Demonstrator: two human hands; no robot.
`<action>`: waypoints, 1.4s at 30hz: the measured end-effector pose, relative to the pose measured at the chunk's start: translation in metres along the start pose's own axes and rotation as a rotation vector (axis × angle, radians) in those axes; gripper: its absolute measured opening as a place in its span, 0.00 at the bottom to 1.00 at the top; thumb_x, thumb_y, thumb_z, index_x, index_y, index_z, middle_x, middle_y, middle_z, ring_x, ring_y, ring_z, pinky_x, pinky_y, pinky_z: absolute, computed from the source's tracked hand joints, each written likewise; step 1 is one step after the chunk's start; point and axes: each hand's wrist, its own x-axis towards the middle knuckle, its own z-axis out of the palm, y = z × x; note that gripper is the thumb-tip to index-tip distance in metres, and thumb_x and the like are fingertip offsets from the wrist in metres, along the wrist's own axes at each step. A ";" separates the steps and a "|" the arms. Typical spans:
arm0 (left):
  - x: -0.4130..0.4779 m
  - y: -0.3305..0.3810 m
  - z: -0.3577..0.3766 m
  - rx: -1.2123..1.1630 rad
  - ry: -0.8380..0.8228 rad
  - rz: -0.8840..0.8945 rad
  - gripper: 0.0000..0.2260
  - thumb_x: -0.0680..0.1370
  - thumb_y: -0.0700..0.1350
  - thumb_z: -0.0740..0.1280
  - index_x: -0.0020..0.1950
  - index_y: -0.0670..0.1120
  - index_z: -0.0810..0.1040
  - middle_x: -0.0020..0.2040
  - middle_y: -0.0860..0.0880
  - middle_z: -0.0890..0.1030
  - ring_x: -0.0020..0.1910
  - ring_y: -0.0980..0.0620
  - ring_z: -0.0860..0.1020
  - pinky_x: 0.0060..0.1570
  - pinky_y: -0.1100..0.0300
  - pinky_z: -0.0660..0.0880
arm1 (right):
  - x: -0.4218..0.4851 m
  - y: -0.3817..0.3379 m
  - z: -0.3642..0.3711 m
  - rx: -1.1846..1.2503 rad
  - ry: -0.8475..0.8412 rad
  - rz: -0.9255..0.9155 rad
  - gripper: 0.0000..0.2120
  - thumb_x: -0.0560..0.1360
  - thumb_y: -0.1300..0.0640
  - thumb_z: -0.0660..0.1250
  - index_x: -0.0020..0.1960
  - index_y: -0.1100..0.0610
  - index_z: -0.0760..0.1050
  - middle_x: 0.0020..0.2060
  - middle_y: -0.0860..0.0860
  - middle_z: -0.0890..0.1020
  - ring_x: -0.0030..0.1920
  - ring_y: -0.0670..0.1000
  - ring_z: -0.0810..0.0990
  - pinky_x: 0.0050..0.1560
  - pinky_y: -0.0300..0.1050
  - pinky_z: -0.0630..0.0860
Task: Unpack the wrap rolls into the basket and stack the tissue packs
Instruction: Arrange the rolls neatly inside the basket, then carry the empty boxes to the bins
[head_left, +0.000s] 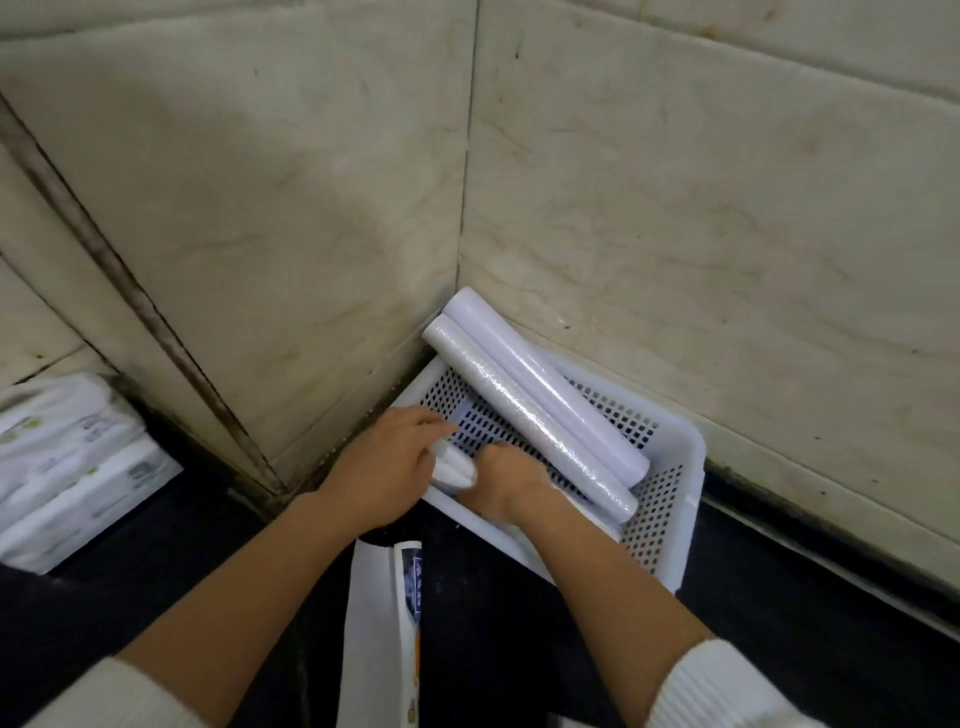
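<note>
Here both hands meet on one short white roll (454, 467) at the near left corner of the white perforated basket (670, 499): the left hand (384, 467) curls over its left end and the right hand (501, 475) closes on its right end, so each grip is narrow and holding that roll, which sits just at or above the basket rim; whether it already touches the basket floor cannot be told. Just beyond the right hand, two long wrap rolls (535, 410) lie side by side on a slant, their far ends propped on the basket's far corner against the tiled wall (675, 208) and their near ends down by the near right wall. To do this step well, I would lay the held roll parallel to those two, into the bare mesh on their left, lowering it level so it does not knock them or roll off the rim. Toward the person from the hands, a flattened white package (379, 634) lies on the dark desk (519, 623), likely the emptied wrapper. Well off to the left of the grip, the tissue packs (67, 467) are piled against the wall.
</note>
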 end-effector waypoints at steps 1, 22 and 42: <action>0.002 0.000 0.003 0.015 -0.100 0.034 0.18 0.80 0.38 0.57 0.69 0.46 0.73 0.70 0.48 0.70 0.68 0.50 0.67 0.69 0.58 0.63 | 0.001 0.001 0.004 0.009 0.006 -0.001 0.21 0.73 0.40 0.64 0.53 0.57 0.74 0.52 0.55 0.80 0.52 0.55 0.78 0.47 0.46 0.73; -0.107 0.054 0.028 -0.107 0.396 -0.098 0.19 0.77 0.41 0.63 0.69 0.46 0.72 0.71 0.46 0.69 0.71 0.49 0.65 0.67 0.54 0.66 | -0.157 0.046 -0.015 0.389 0.372 -0.121 0.18 0.73 0.48 0.69 0.60 0.54 0.79 0.61 0.48 0.79 0.62 0.48 0.76 0.61 0.40 0.69; -0.321 0.096 0.118 -0.154 0.095 -0.580 0.21 0.75 0.48 0.65 0.65 0.40 0.70 0.66 0.40 0.71 0.61 0.41 0.72 0.57 0.49 0.73 | -0.328 0.113 0.126 -0.011 0.189 0.290 0.27 0.69 0.44 0.70 0.63 0.53 0.66 0.61 0.51 0.73 0.63 0.55 0.69 0.61 0.57 0.65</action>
